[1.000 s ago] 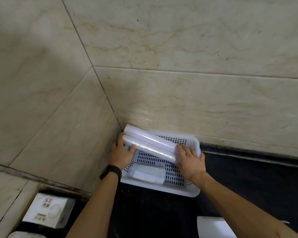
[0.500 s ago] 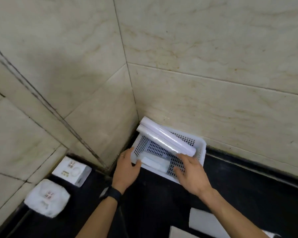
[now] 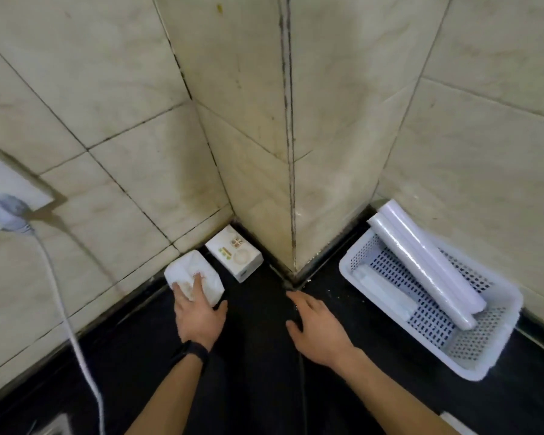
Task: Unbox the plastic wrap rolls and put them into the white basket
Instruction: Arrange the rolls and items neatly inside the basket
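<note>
L hand (image 3: 198, 312) lay flat, fingers straight, on white pack (image 3: 198, 271) by the wall; printed box (image 3: 234, 252) just beside. R hand (image 3: 318, 331) hovered over black bench (image 3: 258, 309), fingers spread, holding nothing. Far right: two wrap rolls (image 3: 427, 268) lay across white basket (image 3: 484, 356).

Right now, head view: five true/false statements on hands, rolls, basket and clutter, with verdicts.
1. Two rolls lie in the white basket, far ends propped on its rim. True.
2. The right hand holds a roll. False: it is empty, fingers spread.
3. The left hand rests on a white packet. True.
4. The printed box sits in the basket. False: it stands outside, beyond the left hand.
5. A plug is in the wall socket. True.
</note>
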Available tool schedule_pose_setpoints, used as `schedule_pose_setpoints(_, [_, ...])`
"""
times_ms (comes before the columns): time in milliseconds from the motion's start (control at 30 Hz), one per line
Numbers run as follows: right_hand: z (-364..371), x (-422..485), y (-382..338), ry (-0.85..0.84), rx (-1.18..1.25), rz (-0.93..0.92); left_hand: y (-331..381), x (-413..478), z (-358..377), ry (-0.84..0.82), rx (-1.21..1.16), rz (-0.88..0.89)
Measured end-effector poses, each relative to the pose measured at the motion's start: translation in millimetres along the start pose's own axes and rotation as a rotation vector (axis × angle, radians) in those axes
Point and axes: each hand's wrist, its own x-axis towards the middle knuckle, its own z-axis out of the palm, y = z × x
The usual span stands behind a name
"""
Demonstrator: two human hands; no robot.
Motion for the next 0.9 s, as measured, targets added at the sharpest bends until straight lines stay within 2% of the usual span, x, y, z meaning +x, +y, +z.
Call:
schedule_pose_setpoints(133, [22, 70, -29, -0.145, -0.089, 0.009, -25, 48, 2, -0.175, 0.082, -0.027])
schedule_pose_setpoints(200, [28, 98, -38, -0.163, -0.142, 0.008, -29, 60, 4, -0.201, 0.129, 0.002])
schedule_pose_setpoints(300, [36, 127, -47, -0.189, -0.202, -0.011, -36, 63, 8, -0.137, 0.062, 0.046])
schedule_pose_setpoints(467, [45, 149, -45, -0.219, -0.262, -0.021, -50, 51, 7, -0.009, -0.207, 0.146])
schedule_pose_setpoints(633, [46, 148, -40, -0.174, -0.141, -0.041, -24, 49, -15, 0.229, -0.399, 0.225])
schedule_pose_setpoints(700, [44, 145, -37, -0.164, -0.081, -0.051, 1, 56, -22, 0.249, -0.399, 0.266])
schedule_pose_setpoints(800, [39, 143, -34, -0.124, 0.044, -0.044, 36, 73, -20, 0.143, -0.275, 0.306])
schedule_pose_setpoints(900, [32, 138, -26, -0.088, 0.079, 0.012, 61, 80, -4, 0.0, -0.101, 0.242])
